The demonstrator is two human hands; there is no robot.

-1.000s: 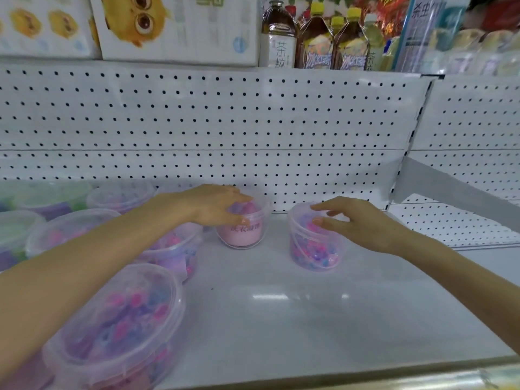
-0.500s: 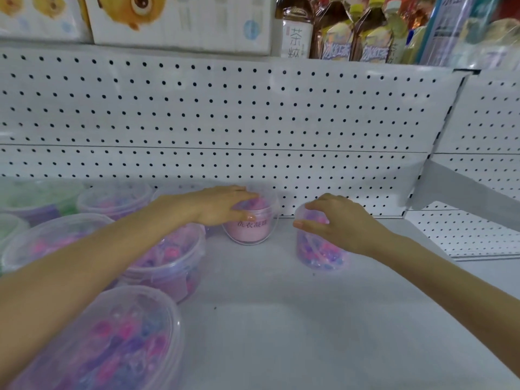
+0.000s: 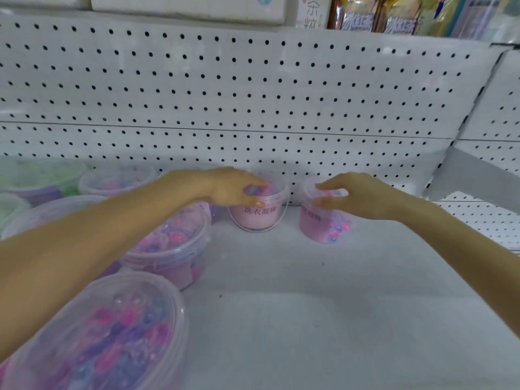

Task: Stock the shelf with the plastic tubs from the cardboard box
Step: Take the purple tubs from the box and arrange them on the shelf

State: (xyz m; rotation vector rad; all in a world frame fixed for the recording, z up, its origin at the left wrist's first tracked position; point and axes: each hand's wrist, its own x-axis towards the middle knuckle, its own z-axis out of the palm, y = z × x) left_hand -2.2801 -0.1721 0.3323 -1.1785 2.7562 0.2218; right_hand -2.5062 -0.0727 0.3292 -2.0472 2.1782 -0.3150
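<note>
Two small clear plastic tubs with pink labels stand at the back of the white shelf (image 3: 309,305), against the pegboard. My left hand (image 3: 233,187) grips the left small tub (image 3: 260,216) from above, fingers curled over its lid. My right hand (image 3: 363,197) grips the right small tub (image 3: 323,226) by its lid and rim; coloured beads show through its side. The cardboard box is out of view.
Several larger clear tubs of pink and purple beads fill the shelf's left side, the nearest (image 3: 107,342) at bottom left, another (image 3: 174,249) under my left forearm. Greenish tubs (image 3: 36,175) sit far left. A pegboard back wall (image 3: 253,94) and bottles (image 3: 357,15) above.
My right hand has pushed its tub back toward the pegboard, next to the left tub. The camera has moved closer and lower. My left hand has stayed on its tub.
</note>
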